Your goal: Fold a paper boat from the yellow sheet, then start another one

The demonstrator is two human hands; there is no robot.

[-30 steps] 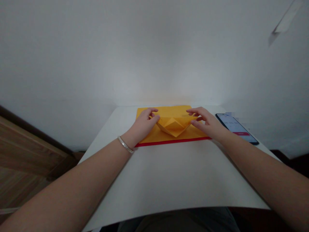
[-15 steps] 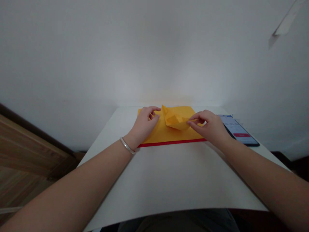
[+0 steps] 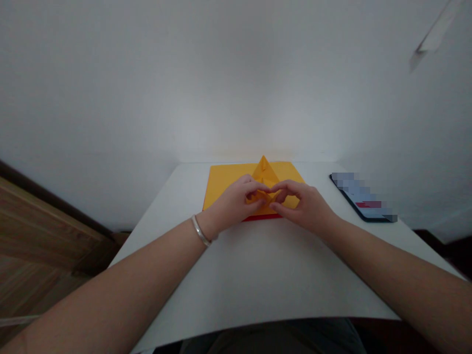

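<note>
Far left: a wooden panel (image 3: 40,231) stands beside the edge of the white surface (image 3: 258,275), with a pale wall (image 3: 236,83) behind.

Left hand (image 3: 230,204): a silver bangle (image 3: 201,231) sits on the wrist. The fingers are curled and pressed together, pinching the near part of the folded orange paper (image 3: 264,173) between their tips and the thumb.

Center: the folded paper rises to a pointed peak, upright, at the middle of a flat orange sheet (image 3: 221,189). A thin red edge (image 3: 261,218) shows along the sheet's near side.

Right hand (image 3: 304,206): the fingers are curved and pinch the same fold from the other side, their tips touching or nearly touching those of the left hand; the exact contact is hidden.

Far right: a phone (image 3: 363,197) lies face up on the surface, apart from the sheet, its screen blurred.
</note>
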